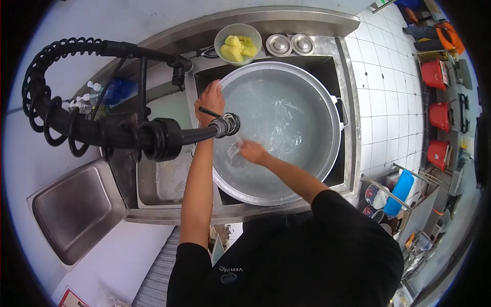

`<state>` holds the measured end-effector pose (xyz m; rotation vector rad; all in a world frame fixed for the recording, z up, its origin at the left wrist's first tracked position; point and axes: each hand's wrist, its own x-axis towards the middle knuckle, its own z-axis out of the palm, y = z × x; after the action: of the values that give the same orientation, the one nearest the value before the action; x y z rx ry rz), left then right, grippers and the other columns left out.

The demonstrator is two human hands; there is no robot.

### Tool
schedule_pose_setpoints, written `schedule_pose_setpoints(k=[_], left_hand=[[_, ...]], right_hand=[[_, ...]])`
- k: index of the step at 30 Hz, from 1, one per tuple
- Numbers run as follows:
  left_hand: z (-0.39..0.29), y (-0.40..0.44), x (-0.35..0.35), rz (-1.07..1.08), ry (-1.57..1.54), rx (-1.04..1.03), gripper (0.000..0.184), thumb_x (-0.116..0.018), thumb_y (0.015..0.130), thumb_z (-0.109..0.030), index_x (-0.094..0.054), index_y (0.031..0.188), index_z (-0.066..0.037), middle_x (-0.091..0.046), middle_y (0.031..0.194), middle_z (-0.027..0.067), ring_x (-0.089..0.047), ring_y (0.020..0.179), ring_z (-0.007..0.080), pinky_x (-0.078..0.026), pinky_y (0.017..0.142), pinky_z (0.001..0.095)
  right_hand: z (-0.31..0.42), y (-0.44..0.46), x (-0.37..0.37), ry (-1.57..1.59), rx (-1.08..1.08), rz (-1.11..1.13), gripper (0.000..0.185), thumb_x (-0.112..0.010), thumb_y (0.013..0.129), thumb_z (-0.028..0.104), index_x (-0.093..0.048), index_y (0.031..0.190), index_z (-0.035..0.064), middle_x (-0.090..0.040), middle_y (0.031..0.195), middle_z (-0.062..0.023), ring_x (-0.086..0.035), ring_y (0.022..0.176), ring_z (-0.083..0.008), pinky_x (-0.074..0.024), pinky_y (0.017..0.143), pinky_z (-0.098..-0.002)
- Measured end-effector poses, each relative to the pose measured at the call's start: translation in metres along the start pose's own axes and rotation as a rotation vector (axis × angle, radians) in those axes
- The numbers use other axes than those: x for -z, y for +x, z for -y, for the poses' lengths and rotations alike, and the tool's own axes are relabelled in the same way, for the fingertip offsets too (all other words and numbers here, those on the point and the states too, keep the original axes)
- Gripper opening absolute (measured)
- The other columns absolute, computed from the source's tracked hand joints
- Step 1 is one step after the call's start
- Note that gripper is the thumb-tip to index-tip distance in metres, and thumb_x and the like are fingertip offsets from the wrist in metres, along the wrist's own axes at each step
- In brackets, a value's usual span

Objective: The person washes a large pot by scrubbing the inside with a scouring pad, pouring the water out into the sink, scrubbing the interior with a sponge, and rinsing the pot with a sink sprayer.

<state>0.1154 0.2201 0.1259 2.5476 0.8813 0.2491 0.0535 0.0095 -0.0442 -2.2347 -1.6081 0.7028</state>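
A large round metal pot [335, 146] stands in the sink, filled with cloudy water [291, 123]. My left hand [210, 100] is closed over the pot's left rim, partly covered by the black lever of a spray nozzle [225, 125]. The nozzle hangs over the pot edge, closer to me than my left wrist. In the water at the left of the pot is my right hand [252, 152], with ripples and splashes around it. The water and splashing hide its fingertips, so I cannot tell whether it holds anything.
A bowl [220, 41] of peeled yellow pieces and two metal lids [279, 45] sit behind the pot. A black coiled hose [56, 112] arches on the left above a second basin [169, 179]. Beside it is a metal tray [76, 210]. Red bins [434, 74] stand far right.
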Motion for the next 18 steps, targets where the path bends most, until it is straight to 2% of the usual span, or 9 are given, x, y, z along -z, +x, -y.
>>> schedule_pose_setpoints(k=[1,4,6,7,9,11,13,15,18], left_hand=[[0.001,0.0,-0.001,0.005,0.001,0.0,0.02,-0.05,0.095,-0.024,-0.059,0.111,-0.014,-0.067,0.106,0.0092,-0.064,0.092,0.036,-0.051,0.075,0.049],[0.002,0.0,-0.001,-0.019,-0.015,-0.03,0.021,-0.051,0.095,-0.024,-0.059,0.112,-0.014,-0.067,0.106,0.0096,-0.064,0.092,0.0365,-0.051,0.074,0.0491],[0.003,0.0,0.0,-0.003,0.0,-0.023,0.021,-0.051,0.095,-0.023,-0.059,0.112,-0.014,-0.067,0.107,0.0102,-0.064,0.093,0.0368,-0.052,0.075,0.0488],[0.007,0.001,-0.004,-0.026,-0.057,-0.036,0.022,-0.053,0.094,-0.022,-0.06,0.111,-0.011,-0.067,0.105,0.0128,-0.063,0.095,0.0382,-0.051,0.077,0.0479],[0.007,0.001,0.004,0.047,-0.111,0.002,0.022,-0.054,0.094,-0.021,-0.061,0.111,-0.01,-0.067,0.104,0.015,-0.062,0.096,0.0392,-0.051,0.078,0.0475],[0.024,0.012,-0.003,0.127,-0.293,-0.056,0.026,-0.055,0.094,-0.021,-0.062,0.114,-0.007,-0.067,0.1,0.0202,-0.062,0.099,0.0398,-0.05,0.081,0.0438],[0.044,0.02,-0.01,0.187,-0.377,-0.097,0.027,-0.055,0.094,-0.022,-0.061,0.117,-0.007,-0.068,0.1,0.0202,-0.064,0.098,0.0378,-0.049,0.082,0.0413],[0.054,0.025,-0.013,0.255,-0.462,-0.133,0.029,-0.055,0.095,-0.022,-0.06,0.119,-0.007,-0.068,0.101,0.0202,-0.065,0.097,0.0357,-0.049,0.083,0.0387],[0.051,0.025,-0.013,0.309,-0.481,-0.121,0.03,-0.055,0.096,-0.022,-0.059,0.122,-0.007,-0.068,0.099,0.0192,-0.066,0.094,0.0297,-0.049,0.084,0.0348]], right_hand=[[-0.003,-0.014,0.0,0.111,0.086,0.054,0.024,-0.054,0.085,0.014,-0.067,0.104,0.005,-0.061,0.121,-0.0108,-0.055,0.116,-0.0318,-0.0474,0.095,-0.0417],[-0.028,-0.049,0.004,0.051,0.218,0.166,0.023,-0.056,0.085,0.015,-0.067,0.101,0.0029,-0.063,0.117,-0.011,-0.059,0.111,-0.0323,-0.0495,0.092,-0.0416],[-0.037,-0.055,0.026,0.132,-0.029,0.384,0.02,-0.058,0.084,0.014,-0.067,0.096,0.0018,-0.066,0.108,-0.0154,-0.062,0.104,-0.0343,-0.0518,0.088,-0.043],[-0.032,-0.053,0.034,0.147,-0.026,0.389,0.02,-0.058,0.084,0.014,-0.067,0.096,0.0018,-0.066,0.108,-0.0154,-0.062,0.104,-0.0343,-0.0518,0.088,-0.043],[-0.018,-0.054,0.041,0.06,-0.328,0.362,0.018,-0.059,0.08,0.011,-0.067,0.093,0.0015,-0.067,0.1,-0.0211,-0.064,0.098,-0.0381,-0.0523,0.084,-0.0462],[-0.001,-0.064,0.013,0.181,-0.354,0.319,0.019,-0.059,0.079,0.011,-0.066,0.093,0.0011,-0.066,0.098,-0.0229,-0.064,0.096,-0.0398,-0.0518,0.084,-0.0481],[0.018,-0.066,-0.004,0.295,-0.377,0.273,0.02,-0.059,0.077,0.011,-0.066,0.092,0.0007,-0.066,0.097,-0.0248,-0.064,0.094,-0.0416,-0.0514,0.083,-0.0499],[0.048,-0.048,-0.017,0.413,-0.621,0.162,0.022,-0.064,0.074,0.015,-0.064,0.093,0.0027,-0.066,0.09,-0.0214,-0.065,0.093,-0.0398,-0.0525,0.081,-0.0493],[0.078,0.011,-0.026,0.609,-0.67,-0.169,0.019,-0.061,0.076,0.016,-0.064,0.089,0.0024,-0.066,0.089,-0.0217,-0.065,0.085,-0.0391,-0.0523,0.076,-0.0473]])
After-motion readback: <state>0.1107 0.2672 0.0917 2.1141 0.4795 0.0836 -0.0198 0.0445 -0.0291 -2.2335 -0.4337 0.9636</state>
